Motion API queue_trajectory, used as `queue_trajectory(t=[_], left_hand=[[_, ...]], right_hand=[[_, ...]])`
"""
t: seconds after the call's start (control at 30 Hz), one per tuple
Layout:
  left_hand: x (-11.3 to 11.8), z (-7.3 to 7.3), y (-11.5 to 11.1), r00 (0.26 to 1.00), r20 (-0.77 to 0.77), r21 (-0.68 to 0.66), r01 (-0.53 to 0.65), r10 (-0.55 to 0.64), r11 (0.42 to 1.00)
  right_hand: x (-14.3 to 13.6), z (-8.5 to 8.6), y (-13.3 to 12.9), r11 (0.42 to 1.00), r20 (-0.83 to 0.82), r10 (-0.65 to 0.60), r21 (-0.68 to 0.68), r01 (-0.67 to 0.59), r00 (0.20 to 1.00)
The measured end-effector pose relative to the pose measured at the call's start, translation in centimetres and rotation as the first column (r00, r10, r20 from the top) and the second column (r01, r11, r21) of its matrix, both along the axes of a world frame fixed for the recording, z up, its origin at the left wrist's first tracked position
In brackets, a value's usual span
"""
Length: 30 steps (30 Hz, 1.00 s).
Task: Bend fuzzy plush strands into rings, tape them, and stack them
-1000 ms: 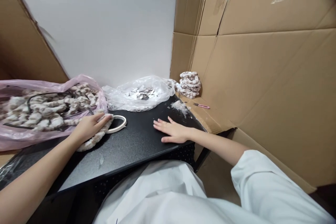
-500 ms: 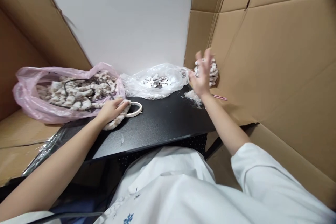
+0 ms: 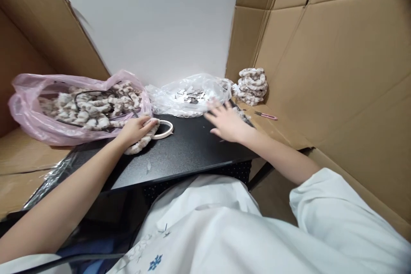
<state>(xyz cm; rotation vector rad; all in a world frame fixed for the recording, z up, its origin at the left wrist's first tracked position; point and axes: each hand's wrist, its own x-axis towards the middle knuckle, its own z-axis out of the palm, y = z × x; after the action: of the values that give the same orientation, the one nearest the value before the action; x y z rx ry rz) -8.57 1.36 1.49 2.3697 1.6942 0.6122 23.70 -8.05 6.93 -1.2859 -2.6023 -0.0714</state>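
Two bare hands at a black table (image 3: pixel 189 150). The left hand (image 3: pixel 136 132) lies over a plush piece (image 3: pixel 141 144) of mottled white and brown at the table's left side; whether its grip closes on the piece or only presses it down cannot be told, the fingers hiding the contact. Just right of the piece is a roll of tape (image 3: pixel 170 127), lying flat. Behind and left of the hand, a pink bag (image 3: pixel 41 135) stands open, holding a heap of similar plush (image 3: pixel 93 107) and dark cords (image 3: pixel 77 98).

The right hand (image 3: pixel 227 123) is empty, its grip released and its fingers spread, palm downward over the table's right part; the fingertips are blurred, and contact with the surface cannot be told. Beyond them lies a clear bag (image 3: pixel 160 105) with small flat, pale pieces (image 3: pixel 189 95). Some lint (image 3: pixel 241 114) shows past the wrist, partly covered by the hand. At the far right, a plush stack (image 3: pixel 253 86) rests on cardboard (image 3: pixel 289 135), with pink-handled snips (image 3: pixel 267 116) lying nearer the person. Upright cardboard flanks both sides; a pale wall (image 3: pixel 154 17) stands behind.
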Motion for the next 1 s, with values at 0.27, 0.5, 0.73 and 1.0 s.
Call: queue_trajectory(t=[0.27,0.5,0.73,1.0], left_hand=[[-0.2,-0.2,0.1,0.999,-0.038,0.023,0.027,-0.027,0.999],[0.0,-0.2,-0.1,0.998,-0.029,0.035,0.050,-0.049,0.998],[0.2,0.1,-0.3,0.999,-0.032,0.027,0.031,-0.031,0.999],[0.2,0.0,-0.2,0.999,-0.010,0.024,0.045,-0.045,0.999]], right_hand=[[4.5,0.8,-5.0,0.910,-0.218,0.183,-0.331,-0.249,0.959],[3.5,-2.3,-6.0,0.950,-0.268,0.159,-0.222,-0.221,0.950],[5.2,-6.9,-1.1,0.938,0.036,0.066,-0.342,-0.050,0.997],[4.0,0.7,2.0,0.932,-0.230,-0.153,0.288,0.218,0.961]])
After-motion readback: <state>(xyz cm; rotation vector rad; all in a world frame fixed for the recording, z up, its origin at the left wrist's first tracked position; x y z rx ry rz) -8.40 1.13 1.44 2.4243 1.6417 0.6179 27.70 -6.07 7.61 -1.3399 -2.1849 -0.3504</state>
